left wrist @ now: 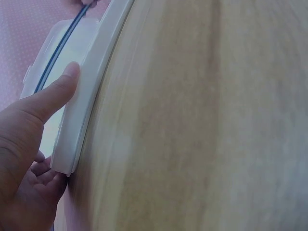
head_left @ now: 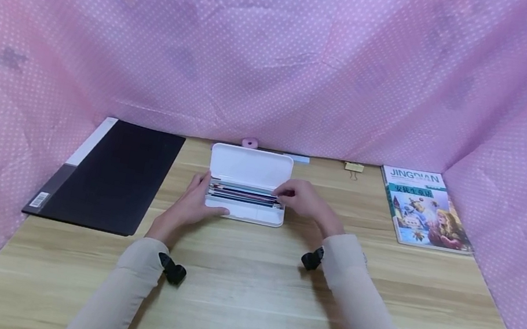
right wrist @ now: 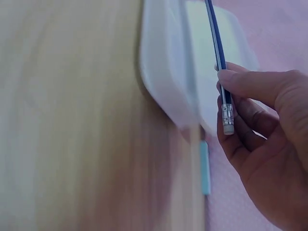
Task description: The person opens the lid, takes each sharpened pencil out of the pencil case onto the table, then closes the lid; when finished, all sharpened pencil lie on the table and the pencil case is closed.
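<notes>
A white pencil case (head_left: 252, 163) lies on the wooden table with its lid raised at the back. Several dark pencils (head_left: 243, 197) lie lengthwise inside. My left hand (head_left: 193, 203) grips the case's left end, its thumb (left wrist: 65, 86) over the front rim and other fingers around the end. At the right end, my right hand (head_left: 304, 198) pinches a dark striped pencil (right wrist: 219, 53) between thumb and fingers, close to its metal band and white eraser (right wrist: 228, 129). In the left wrist view this pencil slants over the case, its far end hidden behind my left thumb.
A black folder (head_left: 119, 174) lies to the left and an illustrated book (head_left: 424, 210) to the right. Along the back edge are a small pink round item (head_left: 249, 142), a light blue strip (head_left: 301, 159) and a yellow binder clip (head_left: 353, 167). Pink dotted cloth (head_left: 281, 62) hangs around the table.
</notes>
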